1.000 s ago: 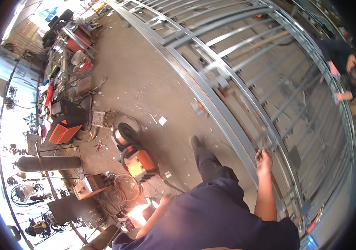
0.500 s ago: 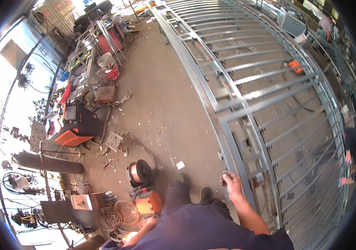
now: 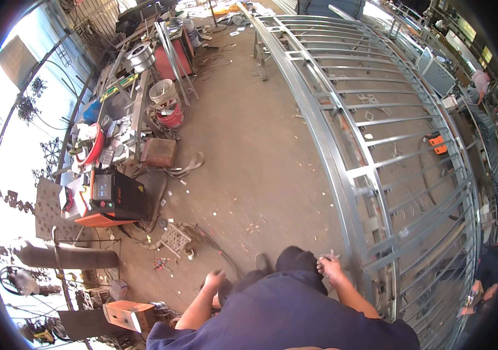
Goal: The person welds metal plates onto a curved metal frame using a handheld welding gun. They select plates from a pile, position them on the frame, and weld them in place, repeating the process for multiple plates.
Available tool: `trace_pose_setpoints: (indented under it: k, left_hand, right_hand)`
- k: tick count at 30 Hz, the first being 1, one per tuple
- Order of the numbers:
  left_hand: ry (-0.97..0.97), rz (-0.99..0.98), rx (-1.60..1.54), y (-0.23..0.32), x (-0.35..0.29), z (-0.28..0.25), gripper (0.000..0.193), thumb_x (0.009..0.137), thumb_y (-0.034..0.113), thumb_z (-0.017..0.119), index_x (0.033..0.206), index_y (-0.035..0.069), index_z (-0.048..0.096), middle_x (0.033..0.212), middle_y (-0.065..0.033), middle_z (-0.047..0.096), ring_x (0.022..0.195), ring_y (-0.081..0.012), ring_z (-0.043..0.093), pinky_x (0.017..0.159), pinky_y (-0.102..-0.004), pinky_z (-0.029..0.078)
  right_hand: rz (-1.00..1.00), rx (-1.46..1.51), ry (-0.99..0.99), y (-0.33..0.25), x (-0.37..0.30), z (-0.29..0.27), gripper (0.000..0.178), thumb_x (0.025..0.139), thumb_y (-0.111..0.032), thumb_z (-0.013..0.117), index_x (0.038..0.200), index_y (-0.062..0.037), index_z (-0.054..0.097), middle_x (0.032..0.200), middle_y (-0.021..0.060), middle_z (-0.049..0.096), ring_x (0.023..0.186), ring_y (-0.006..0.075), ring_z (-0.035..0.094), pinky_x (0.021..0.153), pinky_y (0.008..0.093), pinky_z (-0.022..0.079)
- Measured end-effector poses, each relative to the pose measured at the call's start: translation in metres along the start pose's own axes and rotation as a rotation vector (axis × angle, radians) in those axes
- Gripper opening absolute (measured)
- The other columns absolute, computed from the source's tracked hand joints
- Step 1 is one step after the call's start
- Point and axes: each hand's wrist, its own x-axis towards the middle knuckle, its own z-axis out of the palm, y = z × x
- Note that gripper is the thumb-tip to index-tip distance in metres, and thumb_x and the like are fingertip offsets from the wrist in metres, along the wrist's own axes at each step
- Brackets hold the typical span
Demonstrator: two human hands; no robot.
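My right hand point(image 3: 331, 268) is closed beside the near rail of a long metal frame point(image 3: 342, 213). A small pale piece juts from its fingers, too small to name. Lower left of centre, my left hand point(image 3: 214, 279) hangs over the floor with its fingers curled; whether anything is in them is hidden. The frame is of bright steel tubes with many crossbars, and it stretches along my right side into the distance.
To the left stand an orange and black machine point(image 3: 122, 197), a dark gas cylinder point(image 3: 68, 255), and a cluttered bench with buckets point(image 3: 163, 91) beside it. A metal grate point(image 3: 175, 238) and cables lie on the floor. Another person's hands point(image 3: 475, 294) are across the frame at right.
My view has shifted forward along the frame. My left hand has come up and forward from the lower edge. The wire spool and orange unit near my legs are out of sight.
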Motion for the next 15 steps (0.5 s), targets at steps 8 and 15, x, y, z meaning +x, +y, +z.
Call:
trace_pose_setpoints:
  k: [8, 15]
  left_hand:
    - [0.188, 0.191, -0.076, 0.226, 0.19, -0.073, 0.043, 0.1, 0.03, 0.064, 0.131, 0.0, 0.063, 0.096, -0.008, 0.073, 0.083, -0.0181, 0.07, 0.068, -0.0331, 0.055]
    - [-0.019, -0.172, 0.406, 0.337, 0.221, -0.114, 0.043, 0.097, 0.038, 0.063, 0.121, 0.003, 0.069, 0.107, -0.0119, 0.074, 0.102, -0.0259, 0.068, 0.087, -0.0392, 0.053]
  right_hand:
    - [0.017, 0.023, 0.013, -0.172, 0.215, 0.13, 0.016, 0.1, -0.013, 0.06, 0.111, -0.0011, 0.062, 0.085, 0.0074, 0.066, 0.066, 0.0147, 0.061, 0.056, 0.0298, 0.05]
    - [-0.056, -0.02, -0.079, -0.413, 0.383, 0.255, 0.024, 0.1, -0.016, 0.061, 0.117, 0.0005, 0.063, 0.088, 0.0074, 0.068, 0.072, 0.0152, 0.064, 0.062, 0.0295, 0.052]
